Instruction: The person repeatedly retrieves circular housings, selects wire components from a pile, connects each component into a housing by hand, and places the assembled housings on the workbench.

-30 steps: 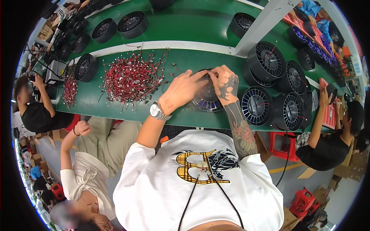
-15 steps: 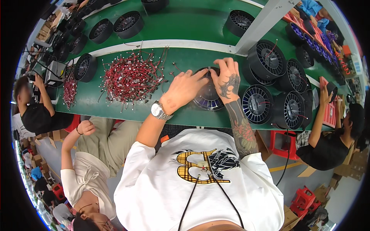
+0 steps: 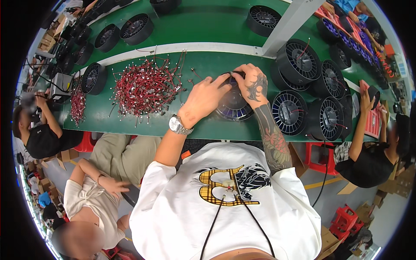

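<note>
A round black fan unit [image 3: 235, 106] with a clear, shiny face and dark purple fins lies on the green table in front of me. My left hand [image 3: 206, 96], with a watch on its wrist, reaches over the unit's left side, its fingers bent at the far rim. From the right, my tattooed right hand [image 3: 252, 83] meets it there, thumb and fingers pinched at the same rim. Fingertips of both hands nearly touch; any small part between them is hidden. Left of my hands lies a large heap of red wires with small white connectors [image 3: 145, 86].
Several black fan units [image 3: 299, 60] with red wires stand stacked right of my hands. A white post [image 3: 286, 28] rises behind them. A smaller wire bunch [image 3: 78, 102] lies at the far left. A seated person [image 3: 93, 195] is at my left; other people work at both table ends.
My right hand's fingers have lowered and curled in at the far rim, and my left fingertips have drawn in beside them. The person at my left has leaned back and lowered a hand.
</note>
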`<state>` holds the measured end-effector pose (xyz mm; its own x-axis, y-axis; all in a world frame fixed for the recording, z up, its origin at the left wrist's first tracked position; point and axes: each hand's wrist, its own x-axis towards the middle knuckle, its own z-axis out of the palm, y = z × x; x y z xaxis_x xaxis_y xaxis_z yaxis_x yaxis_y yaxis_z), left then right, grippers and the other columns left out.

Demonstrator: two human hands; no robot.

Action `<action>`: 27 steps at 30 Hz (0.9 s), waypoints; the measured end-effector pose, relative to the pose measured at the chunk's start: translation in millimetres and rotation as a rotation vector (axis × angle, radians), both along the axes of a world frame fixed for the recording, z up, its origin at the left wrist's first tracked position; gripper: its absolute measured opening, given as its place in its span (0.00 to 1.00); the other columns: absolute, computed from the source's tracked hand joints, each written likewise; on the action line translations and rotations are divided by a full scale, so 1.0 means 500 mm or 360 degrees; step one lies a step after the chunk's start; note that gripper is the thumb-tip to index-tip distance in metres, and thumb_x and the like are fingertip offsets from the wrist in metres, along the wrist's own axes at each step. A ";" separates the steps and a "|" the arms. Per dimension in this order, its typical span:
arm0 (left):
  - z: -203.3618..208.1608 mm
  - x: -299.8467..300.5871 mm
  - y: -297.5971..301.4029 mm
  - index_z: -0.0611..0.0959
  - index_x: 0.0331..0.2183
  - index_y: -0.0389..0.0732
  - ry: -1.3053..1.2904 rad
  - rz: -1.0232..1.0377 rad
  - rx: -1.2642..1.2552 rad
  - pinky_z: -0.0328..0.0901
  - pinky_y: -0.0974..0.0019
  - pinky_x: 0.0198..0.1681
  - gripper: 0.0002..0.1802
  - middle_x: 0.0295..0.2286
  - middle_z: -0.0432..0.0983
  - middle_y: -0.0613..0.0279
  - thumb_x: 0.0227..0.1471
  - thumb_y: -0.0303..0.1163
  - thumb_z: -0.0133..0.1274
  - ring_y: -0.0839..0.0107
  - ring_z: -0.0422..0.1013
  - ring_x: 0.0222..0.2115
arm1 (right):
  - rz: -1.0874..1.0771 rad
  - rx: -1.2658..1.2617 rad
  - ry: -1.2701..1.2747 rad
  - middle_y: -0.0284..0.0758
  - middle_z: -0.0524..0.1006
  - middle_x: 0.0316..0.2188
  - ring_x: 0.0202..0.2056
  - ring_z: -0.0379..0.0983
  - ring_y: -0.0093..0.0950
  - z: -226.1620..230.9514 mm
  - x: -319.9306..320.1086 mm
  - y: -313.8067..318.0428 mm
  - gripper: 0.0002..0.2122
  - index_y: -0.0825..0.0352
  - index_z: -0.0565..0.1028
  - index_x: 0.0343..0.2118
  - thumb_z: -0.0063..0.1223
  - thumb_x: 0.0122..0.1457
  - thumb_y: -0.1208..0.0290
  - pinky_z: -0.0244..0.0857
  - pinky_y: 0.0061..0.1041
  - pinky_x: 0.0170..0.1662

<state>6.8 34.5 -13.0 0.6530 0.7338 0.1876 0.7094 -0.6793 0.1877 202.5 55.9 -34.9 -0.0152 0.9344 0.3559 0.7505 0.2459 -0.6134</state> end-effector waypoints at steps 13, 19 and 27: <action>-0.037 -0.070 -0.122 0.87 0.35 0.39 -0.0855 0.0160 -0.0646 0.69 0.54 0.60 0.13 0.64 0.62 0.51 0.45 0.15 0.62 0.50 0.67 0.61 | 0.0018 -0.0102 -0.0028 0.37 0.80 0.30 0.36 0.78 0.38 0.016 0.001 -0.019 0.07 0.65 0.83 0.33 0.64 0.55 0.68 0.70 0.37 0.39; -0.070 -0.076 -0.121 0.85 0.34 0.39 -0.1070 0.0167 -0.0617 0.65 0.50 0.65 0.16 0.65 0.60 0.50 0.40 0.23 0.72 0.46 0.63 0.64 | 0.0028 0.0214 -0.0143 0.41 0.78 0.47 0.45 0.77 0.42 0.031 -0.002 -0.063 0.16 0.63 0.80 0.47 0.64 0.55 0.73 0.71 0.38 0.47; 0.041 -0.121 0.054 0.83 0.36 0.39 -0.0783 0.0193 -0.0111 0.66 0.52 0.62 0.17 0.63 0.63 0.49 0.42 0.26 0.72 0.47 0.67 0.60 | 0.0018 0.0126 0.0251 0.45 0.74 0.56 0.56 0.73 0.46 0.101 0.041 -0.229 0.20 0.67 0.76 0.55 0.60 0.58 0.79 0.68 0.38 0.58</action>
